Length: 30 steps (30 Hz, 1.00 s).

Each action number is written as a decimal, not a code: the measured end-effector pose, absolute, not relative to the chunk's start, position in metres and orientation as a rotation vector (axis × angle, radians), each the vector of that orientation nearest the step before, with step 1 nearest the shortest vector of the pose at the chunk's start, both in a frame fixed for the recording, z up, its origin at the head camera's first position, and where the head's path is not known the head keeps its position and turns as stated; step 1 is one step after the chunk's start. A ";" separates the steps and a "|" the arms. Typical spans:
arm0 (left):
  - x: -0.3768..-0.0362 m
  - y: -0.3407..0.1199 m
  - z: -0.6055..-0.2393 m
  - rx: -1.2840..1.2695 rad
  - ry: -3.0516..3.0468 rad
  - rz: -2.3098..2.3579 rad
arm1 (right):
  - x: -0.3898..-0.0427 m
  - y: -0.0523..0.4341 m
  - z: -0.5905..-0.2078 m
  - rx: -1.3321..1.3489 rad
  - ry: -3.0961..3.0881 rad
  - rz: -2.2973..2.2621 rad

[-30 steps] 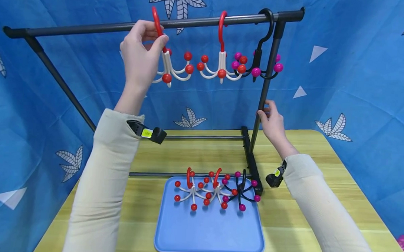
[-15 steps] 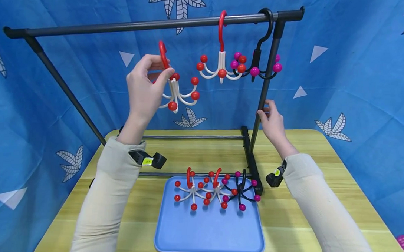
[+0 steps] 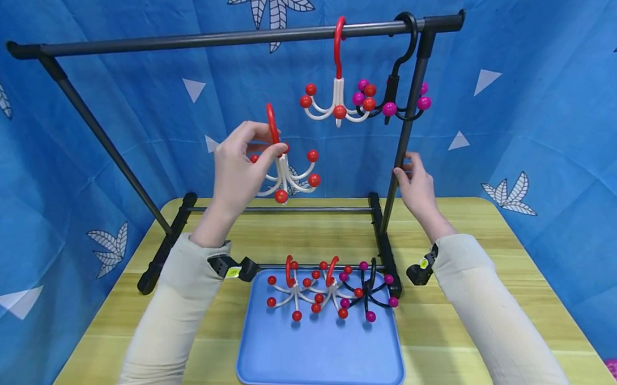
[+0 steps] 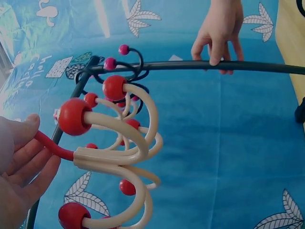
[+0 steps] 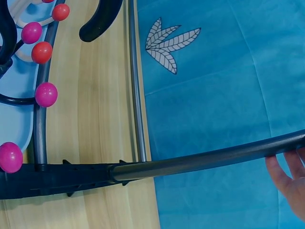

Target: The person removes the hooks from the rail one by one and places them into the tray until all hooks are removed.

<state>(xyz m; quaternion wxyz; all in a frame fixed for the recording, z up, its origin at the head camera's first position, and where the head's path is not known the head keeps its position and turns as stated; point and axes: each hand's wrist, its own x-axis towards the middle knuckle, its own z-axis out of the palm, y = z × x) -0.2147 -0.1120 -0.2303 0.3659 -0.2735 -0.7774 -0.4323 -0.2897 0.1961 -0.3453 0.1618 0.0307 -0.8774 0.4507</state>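
My left hand (image 3: 243, 167) pinches the red hook of a white multi-arm hanger with red balls (image 3: 288, 177), held in the air below the black rack's top bar (image 3: 191, 39). The left wrist view shows that hanger (image 4: 114, 157) close up beside my left hand's fingers (image 4: 24, 167). My right hand (image 3: 416, 182) grips the rack's right upright post (image 3: 404, 145), and its fingertips (image 5: 290, 181) show on that post (image 5: 205, 160) in the right wrist view. A white-and-red hanger (image 3: 337, 100) and a black hanger with magenta balls (image 3: 398, 99) hang on the bar.
A blue tray (image 3: 320, 351) on the yellow wooden table (image 3: 488, 312) holds two white-and-red hangers (image 3: 305, 291) and a black one with magenta balls (image 3: 368, 294). The rack's base bars (image 3: 297, 210) cross the table behind the tray. Blue patterned cloth surrounds the table.
My left hand lifted the white-and-red hanger off the top bar and brought it down and to the right. The right hand stayed on the post.
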 end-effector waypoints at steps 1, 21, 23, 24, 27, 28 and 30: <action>-0.213 -0.112 -0.232 -0.714 -2.003 -1.106 | -0.290 0.196 -0.345 0.087 -2.504 1.286; -0.188 -0.092 -0.274 -0.839 -2.042 -1.171 | -0.288 0.195 -0.345 0.069 -2.505 1.299; -0.184 -0.088 -0.280 -0.856 -2.046 -1.201 | -0.288 0.195 -0.344 0.066 -2.503 1.300; -0.181 -0.087 -0.284 -0.861 -2.053 -1.211 | -0.288 0.195 -0.344 0.067 -2.503 1.302; -0.175 -0.081 -0.294 -0.874 -2.079 -1.241 | -0.289 0.195 -0.344 0.064 -2.512 1.303; -0.173 -0.079 -0.297 -0.879 -2.089 -1.248 | -0.289 0.195 -0.344 0.060 -2.515 1.306; -0.170 -0.074 -0.304 -0.880 -2.115 -1.250 | -0.290 0.195 -0.344 0.056 -2.518 1.310</action>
